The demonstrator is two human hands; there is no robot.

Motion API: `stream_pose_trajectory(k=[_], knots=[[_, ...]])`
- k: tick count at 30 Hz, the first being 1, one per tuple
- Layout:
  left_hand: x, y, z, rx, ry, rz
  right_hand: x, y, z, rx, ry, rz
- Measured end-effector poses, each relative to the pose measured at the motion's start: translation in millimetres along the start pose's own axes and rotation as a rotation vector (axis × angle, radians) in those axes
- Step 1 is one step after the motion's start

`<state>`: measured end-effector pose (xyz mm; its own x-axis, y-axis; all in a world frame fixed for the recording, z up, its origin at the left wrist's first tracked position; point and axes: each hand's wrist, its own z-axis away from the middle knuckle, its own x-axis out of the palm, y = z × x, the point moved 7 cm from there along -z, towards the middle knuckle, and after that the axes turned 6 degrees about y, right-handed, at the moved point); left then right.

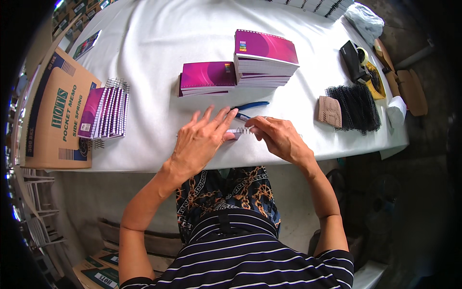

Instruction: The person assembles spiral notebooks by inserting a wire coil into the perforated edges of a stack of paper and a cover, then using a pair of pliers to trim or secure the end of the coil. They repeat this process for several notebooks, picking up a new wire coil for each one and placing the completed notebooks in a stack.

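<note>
Head view puts a wire coil (pixel 244 130) at the middle of the surface's near edge, beside a small pale pad (pixel 233 135) mostly hidden under the left hand (pixel 201 143). That hand lies spread with its thumb against the pad, likely to steady it, while the right hand (pixel 278 136) pinches the coil's right end between thumb and fingers, probably to control how it turns. Just beyond, blue-handled pliers (pixel 253 104) lie close to the fingers, seemingly for easy reach. Farther toward the far edge, a low purple stack (pixel 208 77) touches a taller purple stack (pixel 266 48), perhaps so both stay square. Near the right edge, a heap of black coils (pixel 358 108) sits against a folded brown piece (pixel 329 111), apparently kept on the side of the pinching hand. By the left edge, coil-bound pads (pixel 107 113) lean on a carton (pixel 60 113), which presumably props them up
</note>
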<state>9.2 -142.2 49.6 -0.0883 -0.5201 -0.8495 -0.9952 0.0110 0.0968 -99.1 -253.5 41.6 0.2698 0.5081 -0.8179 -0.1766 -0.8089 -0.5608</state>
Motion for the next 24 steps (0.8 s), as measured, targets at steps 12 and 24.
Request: stream_pose_trajectory(k=[12, 24], knots=[[16, 8, -7, -0.040, -0.345, 0.118, 5, -13, 1, -0.035, 0.004, -0.105], [10, 19, 4, 0.224, -0.383, 0.313, -129, 192, 59, 0.460, -0.068, 0.505]])
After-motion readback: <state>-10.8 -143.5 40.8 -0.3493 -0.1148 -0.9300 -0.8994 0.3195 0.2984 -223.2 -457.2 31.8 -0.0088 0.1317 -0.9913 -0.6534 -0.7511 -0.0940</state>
